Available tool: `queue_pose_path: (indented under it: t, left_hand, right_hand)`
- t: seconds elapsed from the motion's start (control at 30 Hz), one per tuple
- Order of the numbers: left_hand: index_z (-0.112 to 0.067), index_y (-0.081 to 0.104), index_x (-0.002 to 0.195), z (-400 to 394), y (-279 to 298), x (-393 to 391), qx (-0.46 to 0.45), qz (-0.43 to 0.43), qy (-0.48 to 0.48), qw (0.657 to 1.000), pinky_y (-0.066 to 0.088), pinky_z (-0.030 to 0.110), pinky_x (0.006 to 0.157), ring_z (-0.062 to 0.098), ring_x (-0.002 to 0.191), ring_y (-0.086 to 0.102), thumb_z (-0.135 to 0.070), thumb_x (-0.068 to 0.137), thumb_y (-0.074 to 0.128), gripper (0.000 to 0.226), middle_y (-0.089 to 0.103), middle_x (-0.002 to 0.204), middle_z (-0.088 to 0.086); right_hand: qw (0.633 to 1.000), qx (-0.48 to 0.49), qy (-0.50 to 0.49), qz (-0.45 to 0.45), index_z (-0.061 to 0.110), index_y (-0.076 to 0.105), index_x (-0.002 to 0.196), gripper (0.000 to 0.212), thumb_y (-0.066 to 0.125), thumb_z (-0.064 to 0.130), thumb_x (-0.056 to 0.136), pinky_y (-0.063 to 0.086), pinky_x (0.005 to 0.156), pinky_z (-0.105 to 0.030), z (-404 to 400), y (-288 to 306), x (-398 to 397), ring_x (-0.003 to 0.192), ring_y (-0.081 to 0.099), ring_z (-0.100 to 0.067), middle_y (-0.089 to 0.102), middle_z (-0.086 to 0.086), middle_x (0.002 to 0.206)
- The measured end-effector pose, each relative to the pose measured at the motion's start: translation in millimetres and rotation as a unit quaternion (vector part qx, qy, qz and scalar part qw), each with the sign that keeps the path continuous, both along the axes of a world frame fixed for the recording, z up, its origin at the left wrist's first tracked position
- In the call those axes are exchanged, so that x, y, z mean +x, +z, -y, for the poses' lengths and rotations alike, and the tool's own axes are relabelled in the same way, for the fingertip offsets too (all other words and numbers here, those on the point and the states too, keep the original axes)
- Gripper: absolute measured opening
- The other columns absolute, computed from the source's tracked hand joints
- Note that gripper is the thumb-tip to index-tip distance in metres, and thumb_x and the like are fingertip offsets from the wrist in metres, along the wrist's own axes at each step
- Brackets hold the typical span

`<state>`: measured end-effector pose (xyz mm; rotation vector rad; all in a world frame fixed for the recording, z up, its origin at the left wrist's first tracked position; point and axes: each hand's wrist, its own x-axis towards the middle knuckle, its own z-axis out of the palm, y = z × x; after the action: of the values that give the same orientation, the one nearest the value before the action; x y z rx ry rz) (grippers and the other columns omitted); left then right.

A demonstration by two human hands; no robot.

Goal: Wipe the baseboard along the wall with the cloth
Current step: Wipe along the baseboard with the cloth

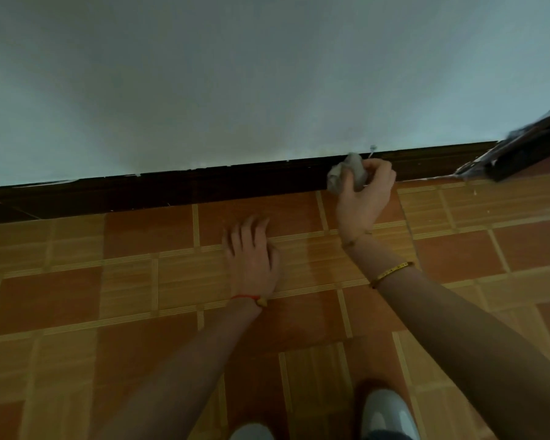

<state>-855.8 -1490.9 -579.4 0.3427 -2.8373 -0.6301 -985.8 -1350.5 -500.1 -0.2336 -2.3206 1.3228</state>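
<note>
Tiled floor (140,296) bears the flat left hand (251,258), seemingly a brace; right hand (362,192) clutches the bunched cloth (346,173) against the dark baseboard (204,185) for wiping.

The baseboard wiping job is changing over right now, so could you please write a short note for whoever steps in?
Right hand: grips the bunched grey cloth, held against the dark baseboard at its top edge, toward the right end of the wall.
Left hand: flat on the tiled floor, fingers spread, holding nothing.
Done: cannot tell from this view which stretches are already wiped.
Left: carry on wiping along the baseboard; white specks show along its top edge to the left of the cloth. A dark door frame closes the right end.
</note>
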Motion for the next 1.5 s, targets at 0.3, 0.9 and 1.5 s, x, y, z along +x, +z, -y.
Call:
queue_pose_path:
  t: [0.3,0.9,1.5]
  left_hand:
    - [-0.009,0.052,0.139,-14.7,-15.1,1.8,-0.057,0.039,0.013,0.998,0.023,0.065,0.117,0.039,0.136,0.041,-0.029,0.092,0.048,0.051,0.049,0.143,0.018]
    - [-0.009,0.052,0.139,-16.0,-19.8,0.9,-0.074,0.015,0.021,0.997,0.023,0.063,0.117,0.039,0.135,0.041,-0.033,0.094,0.044,0.052,0.049,0.143,0.017]
    - [-0.010,0.050,0.141,-31.5,-5.4,1.2,-0.093,0.060,0.019,0.994,0.030,0.065,0.113,0.036,0.134,0.039,-0.030,0.094,0.035,0.054,0.050,0.141,0.016]
  right_hand:
    - [0.999,0.033,0.011,0.019,0.004,0.052,0.108,0.024,0.065,0.012,0.089,0.045,0.084,-0.008,-35.8,2.8,-15.3,0.097,0.052,-0.011,0.050,-0.009,0.113]
    - [0.996,0.006,-0.086,0.014,0.001,0.053,0.108,0.025,0.064,0.012,0.089,0.046,0.081,-0.010,-104.1,-0.9,-50.1,0.099,0.055,-0.018,0.052,-0.013,0.115]
    - [0.999,0.012,0.006,0.038,0.002,0.053,0.105,0.029,0.066,-0.005,0.080,0.045,0.089,-0.015,-113.0,-22.8,-43.6,0.105,0.052,-0.019,0.047,-0.015,0.119]
